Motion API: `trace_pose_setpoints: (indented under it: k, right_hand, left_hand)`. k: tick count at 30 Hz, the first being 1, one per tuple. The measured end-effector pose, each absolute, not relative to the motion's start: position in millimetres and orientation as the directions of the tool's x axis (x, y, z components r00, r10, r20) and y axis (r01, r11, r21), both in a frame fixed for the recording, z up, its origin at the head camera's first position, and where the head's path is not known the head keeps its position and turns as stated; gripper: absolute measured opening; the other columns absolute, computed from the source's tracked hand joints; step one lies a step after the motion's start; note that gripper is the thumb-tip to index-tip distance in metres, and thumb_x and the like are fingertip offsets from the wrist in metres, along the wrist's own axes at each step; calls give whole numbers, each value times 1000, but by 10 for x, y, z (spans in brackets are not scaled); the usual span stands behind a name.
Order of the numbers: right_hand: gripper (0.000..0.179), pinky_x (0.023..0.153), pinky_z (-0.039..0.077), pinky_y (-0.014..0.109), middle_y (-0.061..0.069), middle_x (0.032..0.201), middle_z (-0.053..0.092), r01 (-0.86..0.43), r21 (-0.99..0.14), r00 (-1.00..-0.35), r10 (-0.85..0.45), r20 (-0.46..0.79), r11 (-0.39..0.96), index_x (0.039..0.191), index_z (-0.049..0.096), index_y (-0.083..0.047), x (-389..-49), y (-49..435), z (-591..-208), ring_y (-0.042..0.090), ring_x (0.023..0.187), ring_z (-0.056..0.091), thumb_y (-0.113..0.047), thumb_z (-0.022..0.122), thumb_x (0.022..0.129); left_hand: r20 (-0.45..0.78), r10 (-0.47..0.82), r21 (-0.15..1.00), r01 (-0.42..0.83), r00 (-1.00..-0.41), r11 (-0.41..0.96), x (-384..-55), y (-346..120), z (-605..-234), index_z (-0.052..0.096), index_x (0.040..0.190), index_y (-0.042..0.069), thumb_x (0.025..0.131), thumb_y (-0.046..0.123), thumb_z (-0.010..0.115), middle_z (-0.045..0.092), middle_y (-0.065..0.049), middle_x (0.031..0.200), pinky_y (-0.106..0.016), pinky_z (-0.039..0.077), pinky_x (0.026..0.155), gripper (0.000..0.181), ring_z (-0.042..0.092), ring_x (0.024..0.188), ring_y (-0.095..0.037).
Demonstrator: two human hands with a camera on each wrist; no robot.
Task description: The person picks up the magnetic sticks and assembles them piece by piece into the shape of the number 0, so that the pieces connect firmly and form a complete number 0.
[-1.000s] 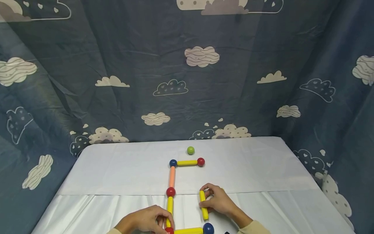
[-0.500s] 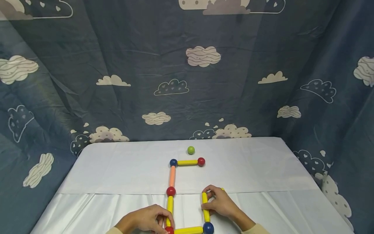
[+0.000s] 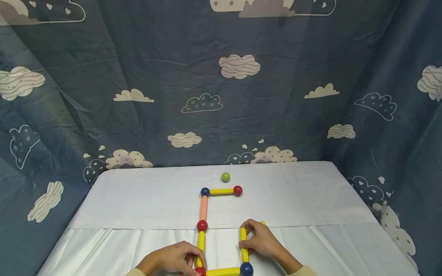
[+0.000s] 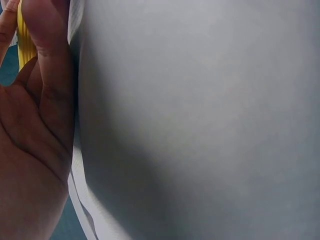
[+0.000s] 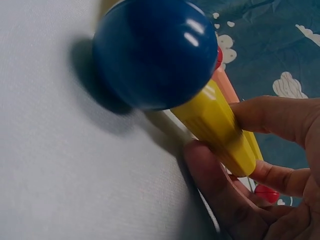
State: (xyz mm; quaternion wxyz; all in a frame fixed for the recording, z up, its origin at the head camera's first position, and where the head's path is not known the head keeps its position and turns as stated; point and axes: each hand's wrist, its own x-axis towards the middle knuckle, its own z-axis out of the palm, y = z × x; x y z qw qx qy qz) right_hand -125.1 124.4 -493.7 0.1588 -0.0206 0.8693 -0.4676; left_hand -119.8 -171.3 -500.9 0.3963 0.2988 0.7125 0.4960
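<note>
My right hand pinches a yellow magnetic building stick between thumb and fingers, its near end touching a large blue ball. In the right wrist view this blue ball meets the pinched stick end on. At lower left my left hand holds the near end of another yellow stick, right by a red ball. A third yellow stick spans from that red ball to the blue one. The left wrist view shows yellow ridged plastic among the fingers.
Farther up the line come a red ball, an orange stick, a small blue ball, a yellow stick and another red ball. A loose green ball lies beyond on the white cloth. A cloud-patterned curtain surrounds the table.
My right hand has shifted slightly right and brought the yellow stick's near end against the large blue ball, turning it more upright in the head view. The left hand stays put.
</note>
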Motion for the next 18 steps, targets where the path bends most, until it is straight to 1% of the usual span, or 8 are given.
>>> trace_pose_setpoints:
  k: [4,11,18]
  right_hand:
    - [43,52,52,28,5,90,52,102,-809,-944,-200,-262,579,108,59,-2,-1259,1241,-4934,13,56,57,-10,82,72]
    - [45,47,47,23,5,90,49,48,-782,-949,-217,-231,621,106,59,-4,-1274,1244,-4970,13,58,53,-14,84,71]
    - [45,45,47,23,6,89,48,13,-798,-946,-251,-204,602,107,57,-4,-1276,1250,-4983,12,53,54,-14,83,71]
  left_hand:
    - [-265,816,944,36,-514,329,-1191,-1711,-5010,70,100,8,86,12,72,56,10,68,-12,37,49,15,48,56,1]
    - [-274,803,939,33,-529,342,-1190,-1705,-5029,71,99,11,85,15,74,57,11,71,-12,36,51,15,48,58,0]
    - [-273,799,940,27,-535,340,-1191,-1711,-5026,71,99,10,84,15,74,57,10,71,-12,36,51,15,48,58,-1]
